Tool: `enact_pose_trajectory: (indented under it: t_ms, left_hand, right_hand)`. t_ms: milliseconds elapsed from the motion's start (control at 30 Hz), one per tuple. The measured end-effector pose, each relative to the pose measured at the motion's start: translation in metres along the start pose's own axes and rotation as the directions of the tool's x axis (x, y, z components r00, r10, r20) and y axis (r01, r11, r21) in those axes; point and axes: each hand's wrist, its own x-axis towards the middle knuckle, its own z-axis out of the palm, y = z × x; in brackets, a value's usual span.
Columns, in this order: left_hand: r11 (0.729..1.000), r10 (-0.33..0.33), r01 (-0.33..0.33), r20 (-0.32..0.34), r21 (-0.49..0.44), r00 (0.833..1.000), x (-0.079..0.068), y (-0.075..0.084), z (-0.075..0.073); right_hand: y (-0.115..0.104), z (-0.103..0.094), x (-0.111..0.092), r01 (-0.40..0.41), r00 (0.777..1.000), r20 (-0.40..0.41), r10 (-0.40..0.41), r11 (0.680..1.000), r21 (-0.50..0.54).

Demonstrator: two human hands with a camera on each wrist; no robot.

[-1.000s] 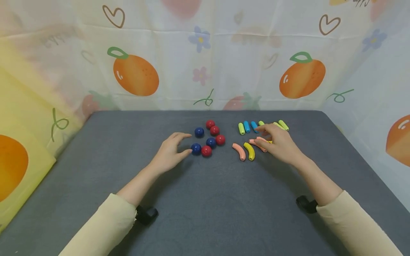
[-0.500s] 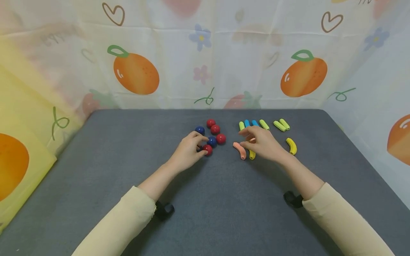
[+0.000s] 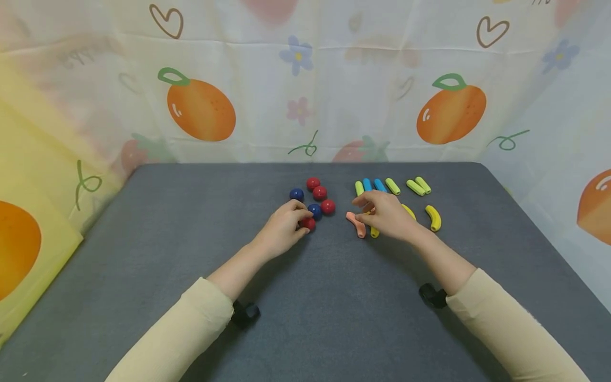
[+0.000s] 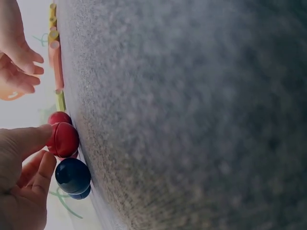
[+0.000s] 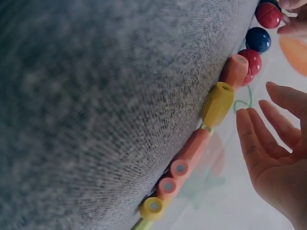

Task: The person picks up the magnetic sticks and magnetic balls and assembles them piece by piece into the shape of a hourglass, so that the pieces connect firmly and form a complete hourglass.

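My left hand [image 3: 282, 227] pinches a glossy red ball [image 3: 310, 225] between thumb and fingertips, at the near edge of a group of balls. A blue ball [image 4: 73, 176] sits just beside those fingers in the left wrist view; the hand hides it in the head view. Next to the held ball lie another blue ball [image 3: 314, 211] and a red ball [image 3: 328, 207]. My right hand [image 3: 390, 213] hovers with loosely bent fingers over curved rods, holding nothing. Under and beside it are a salmon curved rod [image 3: 356, 225] and a yellow curved rod [image 3: 375, 232].
Behind the left hand lie a blue ball [image 3: 296, 194] and two red balls [image 3: 320, 192]. Straight green rods [image 3: 393, 186] and blue rods [image 3: 380, 184] line the back of the dark table [image 3: 305, 318]. Another yellow curved rod [image 3: 433, 218] lies right of the right hand. A printed curtain [image 3: 267, 106] hangs behind.
My left hand has moved right, past a blue ball, and its fingers have closed around the red ball. My right hand has shifted left across the curved rods, uncovering yellow ones behind it.
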Motion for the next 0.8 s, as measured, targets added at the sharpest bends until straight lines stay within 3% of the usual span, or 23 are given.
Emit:
enact_pose_trajectory:
  t_ms: [267, 567, 800]
  left_hand:
    - [0.999, 0.023, -0.023, 0.013, 0.041, 1.000, 0.000, 0.002, -0.001]
    - [0.997, 0.051, -0.051, 0.001, 0.062, 0.999, 0.001, 0.003, -0.001]
    - [0.989, 0.095, -0.096, 0.011, 0.114, 0.995, 0.000, 0.003, 0.000]
  right_hand:
    - [-0.003, 0.007, 0.004, 0.003, 0.999, 0.039, -0.001, 0.999, -0.047]
    - [-0.003, 0.013, 0.005, 0.114, 0.993, 0.025, -0.112, 0.984, -0.135]
    - [-0.004, 0.015, 0.003, 0.127, 0.992, 0.033, -0.123, 0.979, -0.158]
